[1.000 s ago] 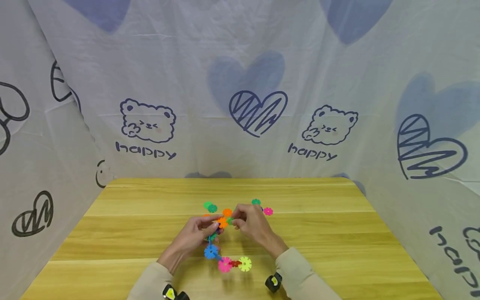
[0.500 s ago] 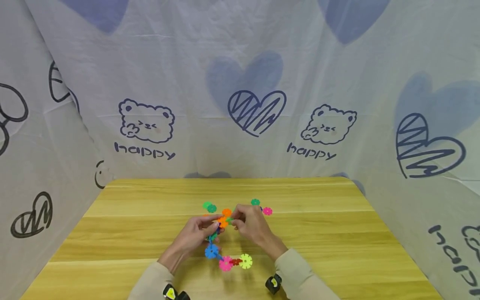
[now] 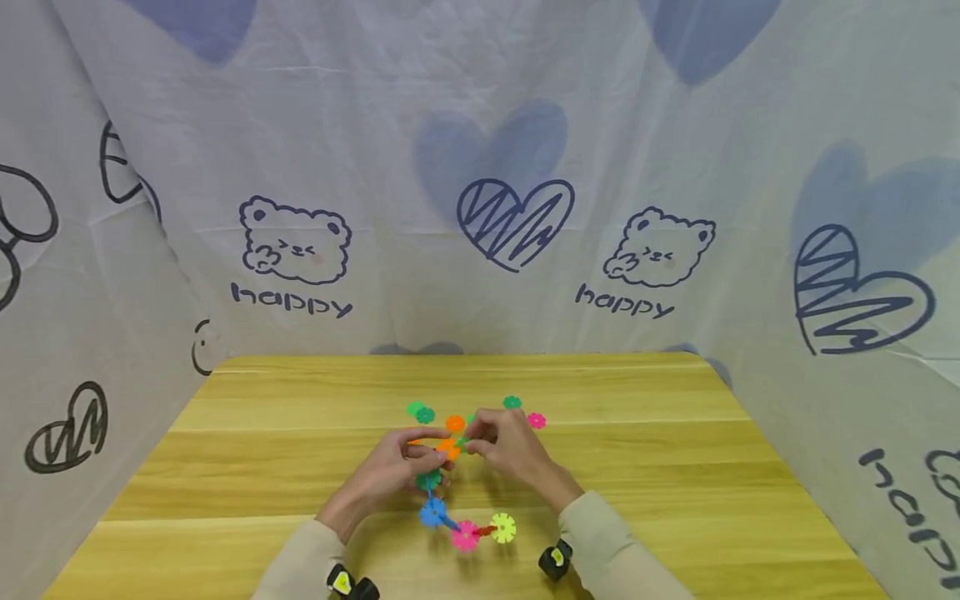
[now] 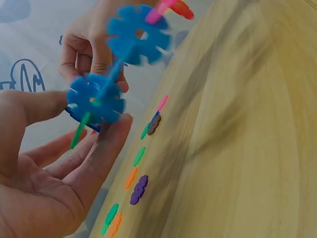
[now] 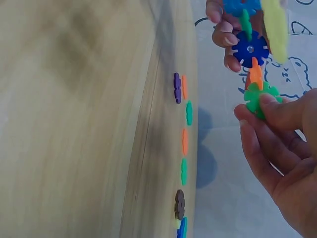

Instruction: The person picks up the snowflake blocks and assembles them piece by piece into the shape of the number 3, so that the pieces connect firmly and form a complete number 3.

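Note:
My left hand [image 3: 386, 467] grips a chain of slotted snowflake discs near its upper end, around a dark blue disc [image 5: 250, 48]. Below that hand the chain hangs in a curve through a blue disc [image 3: 432, 512], a pink disc [image 3: 465, 536], a red one and a yellow disc [image 3: 503, 528]. Just past the dark blue piece an orange disc [image 5: 255, 73] sticks out. My right hand [image 3: 513, 446] pinches a bright green disc [image 5: 260, 97] between thumb and fingers, its edge meeting the orange disc. Fingers partly hide the chain's upper links in the head view.
Loose discs lie on the wooden table [image 3: 675, 467] beyond the hands: an orange disc [image 3: 454, 423], a teal disc [image 3: 512, 402], a pink disc [image 3: 536, 421], a purple disc [image 4: 139, 189] and a brown disc [image 4: 154, 125]. A printed cloth [image 3: 405, 275] hangs behind and at both sides.
The chain's hanging end has swung to the right and slightly down. Left fingers have shifted a little on the chain; the right hand still pinches the green disc at nearly the same place.

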A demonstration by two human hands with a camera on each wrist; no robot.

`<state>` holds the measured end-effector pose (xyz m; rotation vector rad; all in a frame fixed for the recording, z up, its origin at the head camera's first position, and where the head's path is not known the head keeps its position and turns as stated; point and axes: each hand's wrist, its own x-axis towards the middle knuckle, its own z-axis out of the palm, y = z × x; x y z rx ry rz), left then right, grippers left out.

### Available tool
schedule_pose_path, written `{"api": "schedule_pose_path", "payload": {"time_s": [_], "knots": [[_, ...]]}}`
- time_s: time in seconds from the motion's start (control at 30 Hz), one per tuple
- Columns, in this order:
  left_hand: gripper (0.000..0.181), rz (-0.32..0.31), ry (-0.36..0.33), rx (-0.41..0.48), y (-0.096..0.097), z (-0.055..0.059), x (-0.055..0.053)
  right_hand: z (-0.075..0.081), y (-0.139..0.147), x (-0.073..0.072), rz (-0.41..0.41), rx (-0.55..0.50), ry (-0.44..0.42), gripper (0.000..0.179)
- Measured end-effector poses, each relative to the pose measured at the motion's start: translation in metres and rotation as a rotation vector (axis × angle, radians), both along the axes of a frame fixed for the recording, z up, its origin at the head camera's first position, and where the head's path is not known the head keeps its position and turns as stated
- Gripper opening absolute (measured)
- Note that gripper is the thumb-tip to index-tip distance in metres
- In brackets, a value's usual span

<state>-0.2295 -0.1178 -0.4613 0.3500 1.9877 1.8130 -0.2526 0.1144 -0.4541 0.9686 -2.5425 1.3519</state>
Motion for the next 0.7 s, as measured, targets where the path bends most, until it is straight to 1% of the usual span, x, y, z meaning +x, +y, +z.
{"api": "schedule_pose_path", "payload": {"time_s": [0.07,0.17,0.23,0.3,0.4,0.5,0.57,0.63,0.7], "knots": [[0.053,-0.002,0.013,-0.005,0.0,0.001,0.0,0.001,0.001,0.0,0.012,0.005,-0.002,0.005],[0.052,-0.003,0.034,-0.022,-0.001,0.001,-0.001,0.003,0.004,-0.002,0.027,0.052,-0.021,0.006],[0.05,0.002,0.053,-0.04,-0.002,0.002,-0.001,0.005,0.008,-0.005,0.032,0.09,-0.046,0.01],[0.05,0.008,0.065,-0.054,-0.003,0.002,-0.001,0.008,0.015,-0.01,0.017,0.119,-0.055,0.013],[0.05,0.022,0.08,-0.077,-0.004,0.002,-0.001,0.011,0.027,-0.019,-0.065,0.11,-0.053,0.013],[0.051,0.026,0.087,-0.087,-0.007,0.002,-0.001,0.013,0.039,-0.029,-0.195,0.095,-0.051,0.01],[0.053,0.021,0.085,-0.087,-0.008,0.002,-0.001,0.012,0.046,-0.036,-0.265,0.112,-0.062,0.008],[0.053,0.016,0.089,-0.095,-0.009,0.001,-0.001,0.009,0.051,-0.04,-0.302,0.15,-0.081,0.007],[0.051,0.013,0.094,-0.102,-0.01,0.001,0.0,0.003,0.054,-0.044,-0.307,0.199,-0.097,0.006]]}}
